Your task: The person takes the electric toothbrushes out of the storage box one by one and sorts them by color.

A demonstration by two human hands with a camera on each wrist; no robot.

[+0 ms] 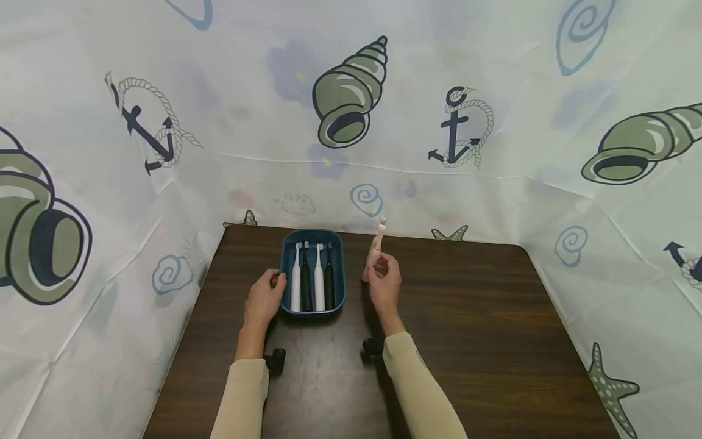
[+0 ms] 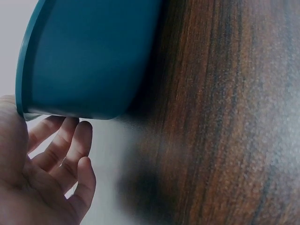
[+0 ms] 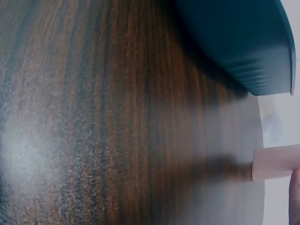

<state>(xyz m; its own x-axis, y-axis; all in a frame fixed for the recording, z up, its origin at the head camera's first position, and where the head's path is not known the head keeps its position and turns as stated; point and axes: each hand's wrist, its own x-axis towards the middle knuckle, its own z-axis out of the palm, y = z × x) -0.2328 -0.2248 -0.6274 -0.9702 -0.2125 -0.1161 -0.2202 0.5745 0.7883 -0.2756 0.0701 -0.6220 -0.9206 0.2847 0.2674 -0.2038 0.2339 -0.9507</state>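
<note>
A dark blue tray [image 1: 314, 314] stands on the table with two white electric toothbrushes [image 1: 296, 286] and two black ones [image 1: 329, 283] lying side by side in it, heads toward the far end. My left hand [image 1: 265, 299] holds the tray's left side, thumb at the rim and curved fingers [image 2: 83, 138] by the outer wall. To the right of the tray, my right hand [image 1: 386, 283] pinches a pink electric toothbrush [image 1: 375, 247] by its handle, brush head up and away from me. In the right wrist view only the lower handle [image 3: 275, 162] and a bit of a finger show.
The dark wood-grain table [image 1: 466, 329] spreads to both sides and toward me. A white cloth [image 1: 263, 122] printed with shells and anchors hangs behind its far edge and along the sides. Small black wrist cameras [image 1: 373, 347] sit at both wrists.
</note>
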